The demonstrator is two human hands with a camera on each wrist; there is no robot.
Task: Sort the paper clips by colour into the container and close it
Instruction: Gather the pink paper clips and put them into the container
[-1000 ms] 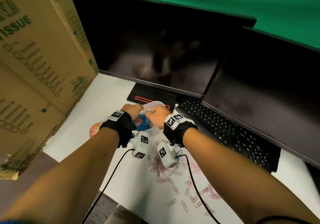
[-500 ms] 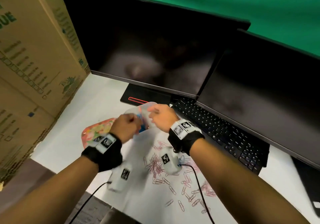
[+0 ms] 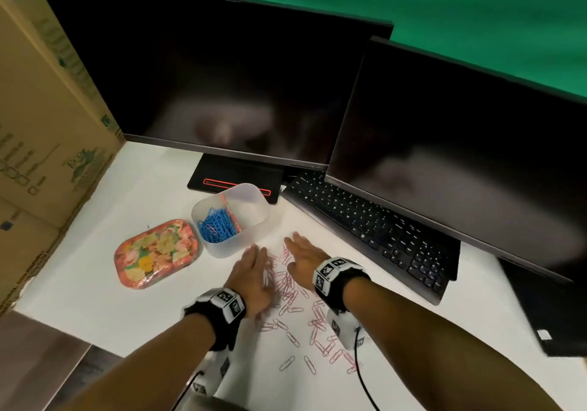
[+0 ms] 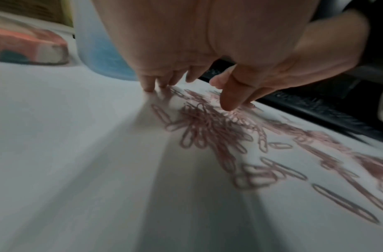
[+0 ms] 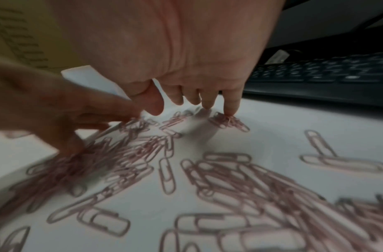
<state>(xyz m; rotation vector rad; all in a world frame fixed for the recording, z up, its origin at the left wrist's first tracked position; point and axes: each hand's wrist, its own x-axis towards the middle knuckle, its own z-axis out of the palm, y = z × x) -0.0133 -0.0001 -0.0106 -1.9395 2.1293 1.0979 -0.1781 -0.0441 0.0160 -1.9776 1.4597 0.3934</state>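
Note:
A translucent white container [image 3: 254,216] stands on the white desk, with a pink divider inside and blue paper clips [image 3: 216,224] in its left compartment; the right compartment looks bare. Pink paper clips [image 3: 287,286] lie scattered on the desk in front of it, also seen as pink paper clips [image 5: 240,184] in the right wrist view. My left hand [image 3: 254,271] and right hand [image 3: 301,253] lie flat with straight fingers on either side of the pile. In the left wrist view the fingertips [image 4: 148,87] touch the desk beside the clips. The floral lid [image 3: 155,253] lies left of the container.
Two dark monitors [image 3: 203,86] stand behind, with a black keyboard [image 3: 374,229] to the right under the second screen. Cardboard boxes [image 3: 41,118] wall off the left side. The desk's front left edge [image 3: 63,325] is near my left forearm.
Both hands let go of the container, which now stands on the desk, and came down toward me onto the pink clip pile with fingers spread flat.

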